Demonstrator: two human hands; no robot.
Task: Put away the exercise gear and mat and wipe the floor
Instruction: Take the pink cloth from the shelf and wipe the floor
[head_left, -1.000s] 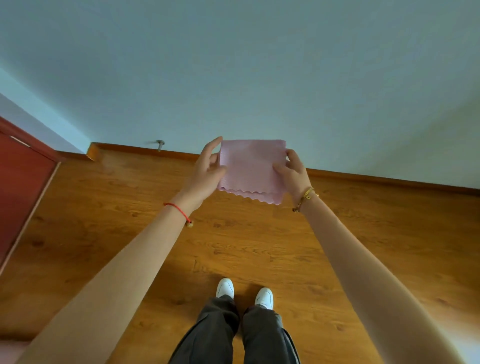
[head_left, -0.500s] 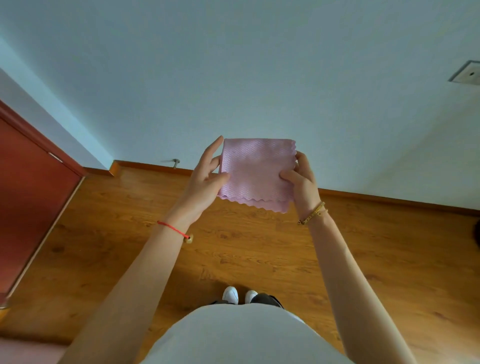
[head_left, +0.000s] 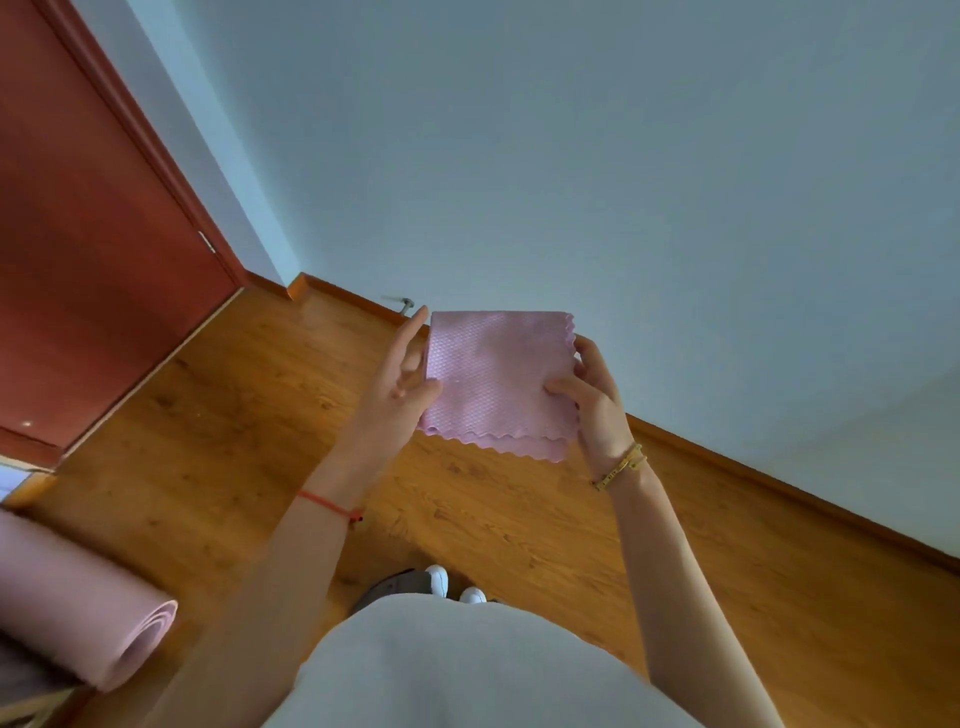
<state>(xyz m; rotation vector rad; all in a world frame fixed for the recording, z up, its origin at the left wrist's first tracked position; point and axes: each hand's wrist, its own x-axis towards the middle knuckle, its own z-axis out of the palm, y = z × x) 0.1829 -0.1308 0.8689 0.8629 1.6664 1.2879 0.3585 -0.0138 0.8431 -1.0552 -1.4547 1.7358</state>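
A folded pink cloth (head_left: 496, 379) with scalloped edges hangs in front of me at chest height. My left hand (head_left: 400, 395) pinches its left edge between thumb and fingers. My right hand (head_left: 597, 400) pinches the right edge the same way. A rolled pink mat (head_left: 78, 608) lies at the lower left, its spiral end facing right. Below the cloth spreads the wooden floor (head_left: 234, 441).
A red-brown door (head_left: 88, 249) fills the upper left. A pale wall (head_left: 623, 156) with a wooden skirting board (head_left: 779, 493) runs behind the cloth. A small door stopper (head_left: 402, 302) sticks out near the skirting. My white shoes (head_left: 452, 584) stand on the floor below.
The view has swung left and tilted, so the door looms larger and the rolled mat has come into sight. Both hands still hold the cloth, now a little nearer.
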